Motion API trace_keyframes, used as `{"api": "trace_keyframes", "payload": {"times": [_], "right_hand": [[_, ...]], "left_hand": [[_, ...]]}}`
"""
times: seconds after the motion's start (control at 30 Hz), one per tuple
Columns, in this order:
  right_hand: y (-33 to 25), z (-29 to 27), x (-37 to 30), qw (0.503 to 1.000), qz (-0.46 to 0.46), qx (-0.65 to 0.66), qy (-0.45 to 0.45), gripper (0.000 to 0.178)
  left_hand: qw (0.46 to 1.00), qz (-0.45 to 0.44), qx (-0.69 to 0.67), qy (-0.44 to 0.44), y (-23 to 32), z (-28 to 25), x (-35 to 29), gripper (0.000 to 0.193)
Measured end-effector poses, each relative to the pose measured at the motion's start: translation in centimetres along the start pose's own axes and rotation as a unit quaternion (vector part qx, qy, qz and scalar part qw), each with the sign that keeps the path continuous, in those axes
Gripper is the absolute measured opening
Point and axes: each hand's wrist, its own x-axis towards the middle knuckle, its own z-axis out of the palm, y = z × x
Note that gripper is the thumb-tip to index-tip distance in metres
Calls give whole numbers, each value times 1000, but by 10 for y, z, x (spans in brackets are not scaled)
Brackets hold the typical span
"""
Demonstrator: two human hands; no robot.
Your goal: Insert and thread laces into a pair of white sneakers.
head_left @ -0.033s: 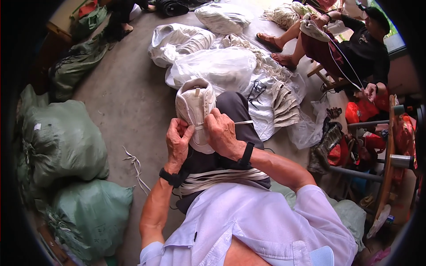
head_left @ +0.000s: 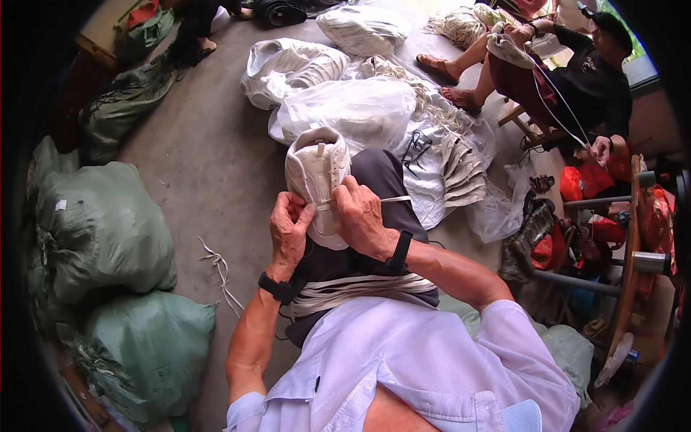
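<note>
Cream sneaker (head_left: pixel 318 169) between both hands: left hand (head_left: pixel 290 219) pinching its left edge, right hand (head_left: pixel 358 216) curled against it, grip hidden.

One white sneaker (head_left: pixel 317 169) is seen at centre, another sneaker (head_left: pixel 508 50) at upper right; two black wristbands (head_left: pixel 400 250) are counted below centre, two brown sandals (head_left: pixel 437 67) at upper right.

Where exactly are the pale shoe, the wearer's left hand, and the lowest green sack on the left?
Pale shoe (head_left: pixel 317 178): head view, on its tongue.
Left hand (head_left: pixel 290 232): head view, near the thumb's base.
Lowest green sack (head_left: pixel 147 353): head view, on its bulging side.
</note>
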Motion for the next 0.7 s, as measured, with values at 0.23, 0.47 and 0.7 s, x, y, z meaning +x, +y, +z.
{"api": "trace_keyframes", "payload": {"times": [0.23, 0.47, 0.7], "right_hand": [[0, 7, 2, 998, 47, 38, -7, 29], [-1, 1, 2, 998, 37, 33, -31, 26], [9, -3, 1, 998, -12, 48, -26, 27]], "left_hand": [[1000, 8, 19, 2, 6, 3, 1, 22], [998, 15, 67, 7, 14, 3, 3, 20], [967, 174, 186, 2, 43, 8, -5, 19]]}}
